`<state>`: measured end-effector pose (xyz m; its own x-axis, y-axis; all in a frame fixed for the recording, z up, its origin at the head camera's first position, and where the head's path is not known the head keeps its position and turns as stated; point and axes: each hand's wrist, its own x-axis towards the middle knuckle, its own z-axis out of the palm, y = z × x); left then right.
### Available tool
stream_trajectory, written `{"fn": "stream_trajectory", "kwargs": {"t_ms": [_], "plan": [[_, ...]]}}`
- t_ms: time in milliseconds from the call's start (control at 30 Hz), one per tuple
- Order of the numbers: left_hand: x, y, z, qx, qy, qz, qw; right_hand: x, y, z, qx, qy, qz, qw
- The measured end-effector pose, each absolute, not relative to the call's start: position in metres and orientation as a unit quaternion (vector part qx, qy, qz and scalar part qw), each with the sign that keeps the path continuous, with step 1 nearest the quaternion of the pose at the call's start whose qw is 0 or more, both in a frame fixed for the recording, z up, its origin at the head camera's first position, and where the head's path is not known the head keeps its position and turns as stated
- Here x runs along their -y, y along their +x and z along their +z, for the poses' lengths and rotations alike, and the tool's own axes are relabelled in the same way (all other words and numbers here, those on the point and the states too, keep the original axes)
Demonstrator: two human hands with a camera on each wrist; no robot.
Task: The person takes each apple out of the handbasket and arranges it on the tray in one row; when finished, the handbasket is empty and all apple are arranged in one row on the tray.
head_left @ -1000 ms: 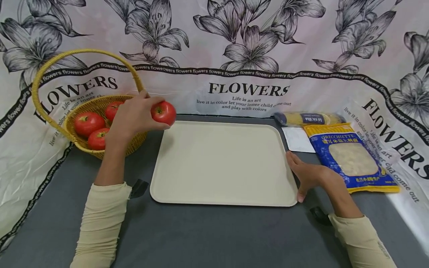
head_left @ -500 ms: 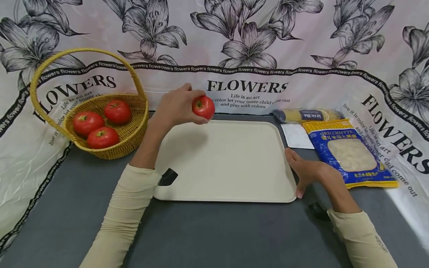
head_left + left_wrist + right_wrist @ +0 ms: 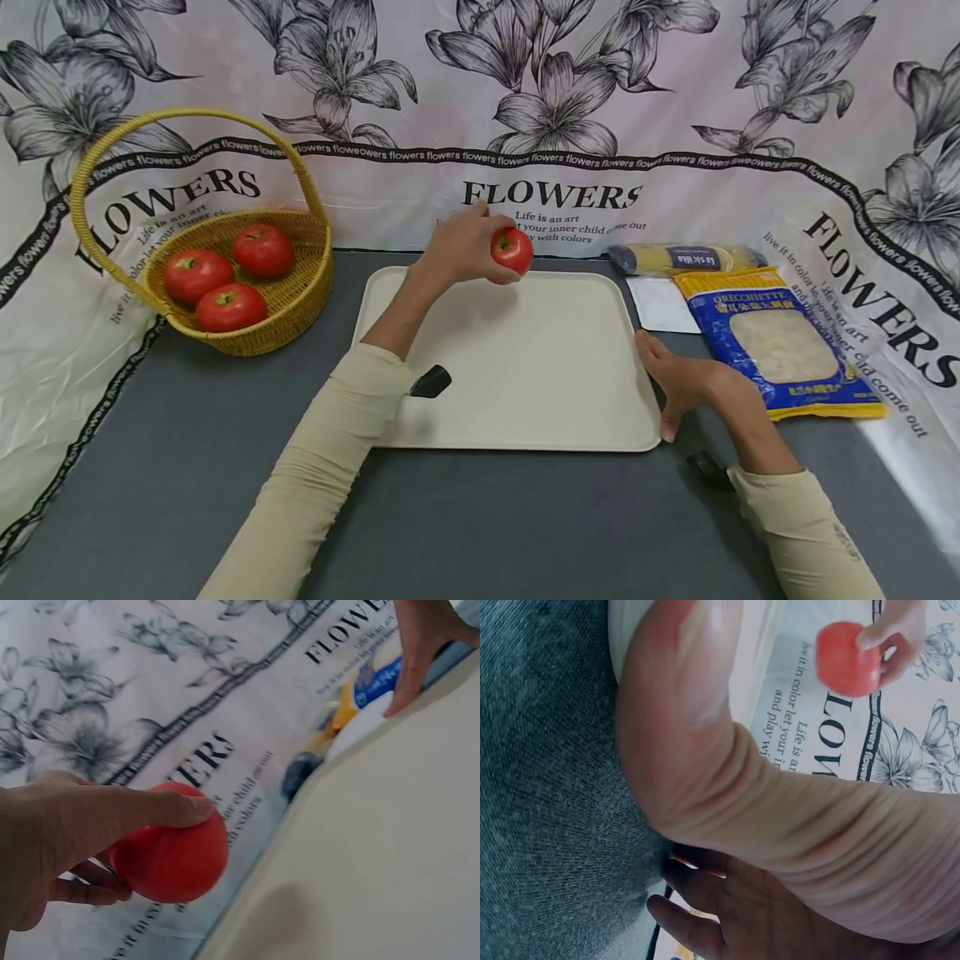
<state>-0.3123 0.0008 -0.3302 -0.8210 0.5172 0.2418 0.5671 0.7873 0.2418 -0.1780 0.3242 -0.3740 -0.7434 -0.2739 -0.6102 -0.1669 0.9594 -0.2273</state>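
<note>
Tomato (image 3: 514, 251), head view: upper centre, off the tray (image 3: 525, 375); we see the left hand (image 3: 467, 247) pinching it. Right hand (image 3: 681, 382), thumb and fingers apart, touches the tray's right edge. Basket (image 3: 296, 317) at left holds three more. Left wrist view: we note thumb over the tomato, lower left. Right wrist view: we find it upper right.

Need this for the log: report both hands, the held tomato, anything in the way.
Left hand grips tomato, aloft near far edge of tray. Right hand at tray's right edge. No obstacle seen between tomato and tray.
</note>
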Motion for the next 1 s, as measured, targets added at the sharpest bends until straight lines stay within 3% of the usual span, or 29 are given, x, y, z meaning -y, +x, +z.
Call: {"fn": "stream_trajectory", "kwargs": {"t_ms": [467,867,1000], "plan": [[-0.063,-0.308,-0.360,0.926,-0.313,-0.188,0.098,-0.328,-0.179,-0.374,-0.929,-0.120,-0.085,0.338],[-0.098,-0.296,-0.381,0.918,-0.323,-0.220,0.074,-0.326,-0.178,-0.373,-0.930,-0.135,-0.088,0.329],[-0.104,-0.293,-0.388,0.906,-0.326,-0.253,0.094,-0.326,-0.178,-0.372,-0.930,-0.131,-0.090,0.331]]}}
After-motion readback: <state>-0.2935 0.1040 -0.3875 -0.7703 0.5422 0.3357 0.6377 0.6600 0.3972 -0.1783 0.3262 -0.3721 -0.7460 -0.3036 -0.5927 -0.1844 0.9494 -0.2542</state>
